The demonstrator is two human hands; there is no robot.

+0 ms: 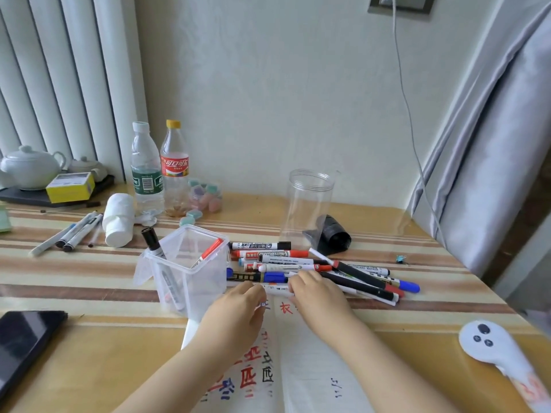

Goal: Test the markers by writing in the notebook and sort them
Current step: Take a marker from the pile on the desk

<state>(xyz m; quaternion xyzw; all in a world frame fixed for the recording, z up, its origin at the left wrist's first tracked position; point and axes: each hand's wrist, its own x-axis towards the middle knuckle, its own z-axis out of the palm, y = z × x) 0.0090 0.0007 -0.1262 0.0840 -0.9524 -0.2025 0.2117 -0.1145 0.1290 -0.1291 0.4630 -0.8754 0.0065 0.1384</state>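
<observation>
An open notebook (313,368) with red, blue and black writing lies at the table's near edge. Just beyond its top edge lies a white marker (276,289). My left hand (238,314) grips its left end with curled fingers, and my right hand (317,295) pinches its right end. A pile of several black, red and blue markers (286,257) lies right behind my hands. To the left, a clear square tub (190,281) holds a black-capped marker (153,242) and a red one (210,251). Another small group of markers (71,234) lies at the far left.
A tall clear jar (308,204) and a black roll (332,235) stand behind the pile. Two bottles (147,174), a white container on its side (117,219), a teapot (29,168) and a yellow box (70,187) fill the back left. A phone (24,341) lies near left, a white controller (492,344) near right.
</observation>
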